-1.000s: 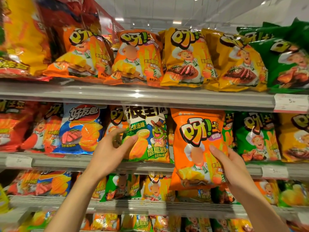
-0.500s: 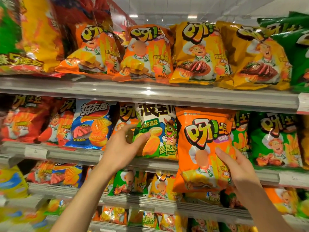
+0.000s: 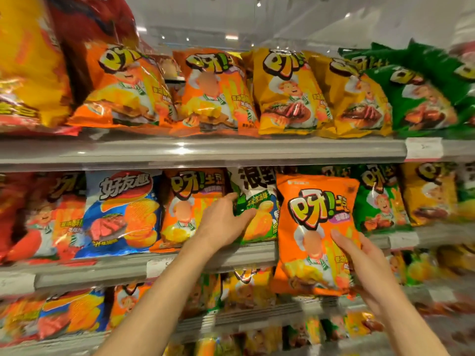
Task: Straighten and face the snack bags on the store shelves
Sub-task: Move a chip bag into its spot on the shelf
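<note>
Long grey shelves run across the picture, one above the other. The top shelf (image 3: 205,150) in the upper half holds a row of snack bags: a big yellow bag (image 3: 28,65) at the far left, orange bags (image 3: 123,88), gold bags (image 3: 288,91) and green bags (image 3: 424,96) at the right. The middle shelf (image 3: 102,268) holds a red bag (image 3: 33,217), a blue bag (image 3: 120,211) and an orange bag (image 3: 187,209). A white price tag (image 3: 424,147) sits on the top shelf's front edge at the right.
</note>
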A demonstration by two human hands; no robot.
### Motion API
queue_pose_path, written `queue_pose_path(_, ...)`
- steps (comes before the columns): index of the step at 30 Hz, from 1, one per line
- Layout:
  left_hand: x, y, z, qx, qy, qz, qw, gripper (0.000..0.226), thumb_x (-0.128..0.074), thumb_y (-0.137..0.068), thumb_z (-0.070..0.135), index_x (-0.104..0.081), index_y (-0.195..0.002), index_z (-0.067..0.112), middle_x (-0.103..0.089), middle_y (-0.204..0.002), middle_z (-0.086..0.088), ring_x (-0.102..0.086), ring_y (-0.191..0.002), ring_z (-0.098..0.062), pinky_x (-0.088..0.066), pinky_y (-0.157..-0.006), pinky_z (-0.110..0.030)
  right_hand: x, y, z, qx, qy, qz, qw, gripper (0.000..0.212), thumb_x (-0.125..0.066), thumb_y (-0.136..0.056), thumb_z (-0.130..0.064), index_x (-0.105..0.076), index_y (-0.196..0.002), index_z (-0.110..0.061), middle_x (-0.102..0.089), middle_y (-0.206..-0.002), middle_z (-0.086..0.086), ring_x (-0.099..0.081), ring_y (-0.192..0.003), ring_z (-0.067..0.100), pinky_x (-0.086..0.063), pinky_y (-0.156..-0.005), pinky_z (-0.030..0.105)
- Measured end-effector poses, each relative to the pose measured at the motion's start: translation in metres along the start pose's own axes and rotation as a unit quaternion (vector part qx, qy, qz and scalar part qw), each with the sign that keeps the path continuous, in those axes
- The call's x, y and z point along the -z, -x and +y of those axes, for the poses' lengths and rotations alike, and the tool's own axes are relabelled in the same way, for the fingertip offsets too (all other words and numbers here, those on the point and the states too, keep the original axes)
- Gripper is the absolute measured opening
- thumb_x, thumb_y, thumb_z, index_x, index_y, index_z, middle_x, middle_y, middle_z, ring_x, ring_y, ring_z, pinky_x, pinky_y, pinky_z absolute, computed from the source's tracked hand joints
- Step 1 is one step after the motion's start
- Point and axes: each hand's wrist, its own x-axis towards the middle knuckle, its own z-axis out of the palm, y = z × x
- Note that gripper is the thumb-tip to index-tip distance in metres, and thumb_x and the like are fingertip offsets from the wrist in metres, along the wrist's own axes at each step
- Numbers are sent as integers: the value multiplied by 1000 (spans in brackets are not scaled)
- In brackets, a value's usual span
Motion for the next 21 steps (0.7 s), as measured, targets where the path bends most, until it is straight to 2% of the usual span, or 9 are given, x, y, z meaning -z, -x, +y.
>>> queue_pose_path(2,15,13,-13,-25,58,33,997,56,-67,-95,47,-56,-142,19,-68,-132,0,-69,-111,-21,-53,-98,-38,-9,8,1,2,-3,10,1000,53,-79,-73,-53,-71,-121,-30,-79,-110,-2,-76,-100,18,-56,-92,45)
queue_pose_path(5,42,36,-48,-56,121,101,986,31,-69,-95,37,-67,-124,27,-71,-109,13,-67,-91,-5,-51,-78,-21,-31,21,-1,4,-6,10,1000,44,-77,-78,-48,-72,-118,-30,-80,-108,-2,-77,-96,17,-56,-84,40)
queue_pose_path(6,52,43,-63,-53,126,122,983,25,-70,-94,36,-67,-119,30,-70,-101,16,-65,-83,-2,-50,-72,-21,-40,25,-2,3,-8,11,1000,44,-77,-78,-47,-72,-118,-29,-80,-107,-1,-77,-95,17,-56,-82,39)
queue_pose_path(9,83,63,-116,-23,115,199,973,19,-71,-93,30,-67,-111,28,-68,-92,9,-64,-78,-8,-52,-70,-31,-70,37,2,2,-22,6,1000,47,-77,-78,-44,-72,-120,-25,-80,-108,3,-77,-97,22,-55,-83,38)
queue_pose_path(11,104,74,-151,2,66,270,961,22,-76,-89,25,-69,-110,20,-67,-97,0,-65,-88,-21,-51,-78,-38,-96,45,5,2,-30,1,1000,46,-77,-77,-43,-72,-120,-24,-79,-109,4,-77,-99,23,-56,-87,39)
queue_pose_path(13,116,78,-175,28,15,313,949,33,-81,-85,21,-68,-113,10,-64,-106,-13,-59,-103,-36,-47,-91,-47,-113,51,7,6,-34,-6,999,46,-76,-77,-42,-73,-118,-23,-80,-108,4,-77,-98,23,-60,-81,35)
queue_pose_path(15,125,79,-193,53,-16,301,952,47,-83,-84,26,-64,-118,1,-61,-110,-23,-53,-111,-41,-41,-95,-49,-134,56,8,8,-28,-23,999,49,-77,-75,-44,-72,-118,-23,-80,-108,4,-77,-98,23,-61,-77,34)
queue_pose_path(18,133,77,-206,100,-6,231,968,57,-76,-86,46,-58,-116,1,-62,-108,-22,-54,-109,-42,-42,-89,-48,-163,63,10,7,-17,-45,999,58,-79,-70,-52,-71,-122,-26,-78,-113,2,-75,-104,24,-56,-94,44)
queue_pose_path(21,138,74,-207,101,19,212,972,55,-72,-85,59,-58,-101,7,-64,-95,-14,-59,-98,-37,-46,-77,-44,-189,67,10,4,1,-50,999,67,-80,-68,-58,-68,-127,-27,-77,-116,-2,-71,-114,24,-49,-106,55)
